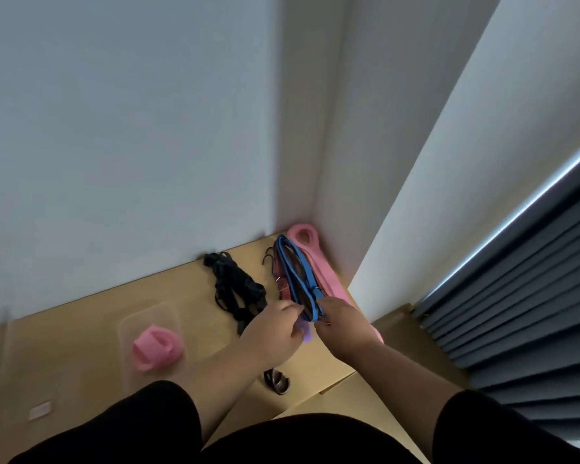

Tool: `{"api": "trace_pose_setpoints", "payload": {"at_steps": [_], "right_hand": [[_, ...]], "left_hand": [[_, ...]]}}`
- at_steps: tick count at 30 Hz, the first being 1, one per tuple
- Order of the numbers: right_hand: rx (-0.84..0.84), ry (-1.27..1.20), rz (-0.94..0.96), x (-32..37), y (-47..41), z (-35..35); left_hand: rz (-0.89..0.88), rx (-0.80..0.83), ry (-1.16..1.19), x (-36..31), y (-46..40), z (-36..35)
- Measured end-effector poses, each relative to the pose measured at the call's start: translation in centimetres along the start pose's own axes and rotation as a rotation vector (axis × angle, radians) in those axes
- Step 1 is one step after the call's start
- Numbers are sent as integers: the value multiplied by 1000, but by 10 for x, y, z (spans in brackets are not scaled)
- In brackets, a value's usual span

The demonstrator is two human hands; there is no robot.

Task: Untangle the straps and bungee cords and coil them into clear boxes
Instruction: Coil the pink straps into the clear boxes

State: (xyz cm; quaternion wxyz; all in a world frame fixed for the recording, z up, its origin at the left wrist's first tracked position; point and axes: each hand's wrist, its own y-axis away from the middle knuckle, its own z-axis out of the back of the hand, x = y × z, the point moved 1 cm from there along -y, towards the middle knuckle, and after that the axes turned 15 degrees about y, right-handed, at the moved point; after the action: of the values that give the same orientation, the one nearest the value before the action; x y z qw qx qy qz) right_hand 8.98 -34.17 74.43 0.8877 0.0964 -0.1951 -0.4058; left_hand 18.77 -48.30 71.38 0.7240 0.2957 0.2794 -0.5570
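A bundle of blue and black straps (297,272) runs from the table's far corner toward me. My left hand (275,329) pinches its near end, with a bit of purple strap (306,333) under the fingers. My right hand (342,321) grips the same end from the right. A long pink strap (318,262) lies under and beside the bundle. A tangle of black straps (236,289) lies to the left. A clear box (148,321) holds a coiled pink strap (156,348).
The wooden table (81,319) sits in a white wall corner. Another clear box (0,356) stands at the far left, with a small white label (40,410) in front of it. A small dark coil (277,381) lies near my left forearm. Grey curtains (523,296) hang at the right.
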Motion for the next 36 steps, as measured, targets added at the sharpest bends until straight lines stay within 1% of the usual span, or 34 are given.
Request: {"api": "trace_pose_setpoints", "payload": {"at_steps": [4, 6, 8, 10, 12, 14, 17, 20, 23, 25, 29, 33, 36], "right_hand": [[-11, 49, -65, -36, -3, 2], [21, 27, -102, -68, -2, 6], [61, -31, -92, -81, -2, 7], [91, -16, -83, -98, 1, 6], [83, 48, -32, -112, 6, 0], [82, 124, 66, -123, 13, -10], [111, 269, 171, -132, 20, -22], [116, 369, 235, -136, 22, -29], [50, 446, 278, -137, 21, -32], [-9, 467, 291, -136, 22, -32], [-122, 391, 321, -134, 21, -21], [-228, 322, 409, -123, 22, 5], [-316, 289, 465, -110, 26, 29]], "left_hand": [[-10, 39, 10, -16, -19, -23], [-28, 74, 9, -31, -37, -46], [-36, 105, 2, -37, -40, -57], [-50, 154, -17, -43, -48, -77], [-56, 209, -47, -46, -51, -92], [-70, 228, -83, -45, -52, -104], [-85, 211, -90, -39, -50, -116], [-106, 185, -143, -34, -48, -122], [-137, 166, -183, -31, -47, -127], [-136, 152, -153, -30, -46, -126], [-28, 125, 38, -34, -42, -114], [77, 50, 210, -40, -41, -96], [63, 0, 237, -43, -46, -82]]}}
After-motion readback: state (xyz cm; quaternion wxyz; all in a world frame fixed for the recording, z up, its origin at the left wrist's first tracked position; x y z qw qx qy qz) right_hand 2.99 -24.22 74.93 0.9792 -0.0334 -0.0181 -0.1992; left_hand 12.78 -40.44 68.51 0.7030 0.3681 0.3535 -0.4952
